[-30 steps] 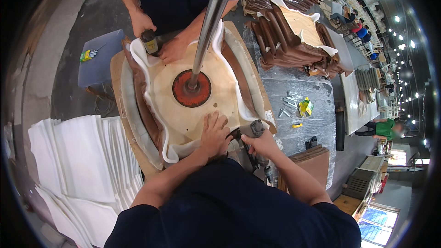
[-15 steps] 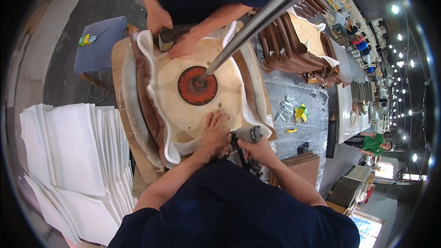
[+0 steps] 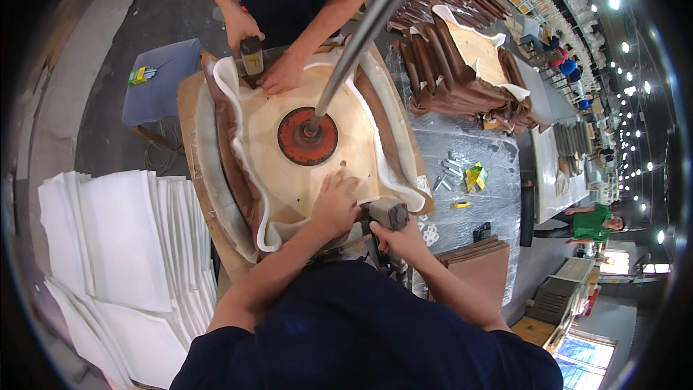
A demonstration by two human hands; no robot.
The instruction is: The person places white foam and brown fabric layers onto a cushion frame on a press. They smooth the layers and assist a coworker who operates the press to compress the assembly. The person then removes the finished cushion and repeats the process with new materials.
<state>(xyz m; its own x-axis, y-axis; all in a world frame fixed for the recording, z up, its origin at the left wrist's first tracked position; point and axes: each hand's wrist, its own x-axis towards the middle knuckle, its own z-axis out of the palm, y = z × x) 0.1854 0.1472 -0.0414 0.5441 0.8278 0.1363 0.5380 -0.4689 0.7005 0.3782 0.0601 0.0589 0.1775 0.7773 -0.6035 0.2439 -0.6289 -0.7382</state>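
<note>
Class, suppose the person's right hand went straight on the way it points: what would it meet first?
Probably the left hand, resting on the wooden board; the tool in the right hand points that way. Depth is unclear, though.

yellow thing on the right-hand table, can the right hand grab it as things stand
Probably not while the right hand grips the grey tool. Otherwise the way looks free: the yellow thing lies uncovered on the wrapped table, on that hand's side.

On my right I see brown boards (image 3: 476,274), a person in green (image 3: 592,223) and a window (image 3: 585,354), on my left white sheets (image 3: 108,238) and a blue-grey table (image 3: 166,97).
</note>
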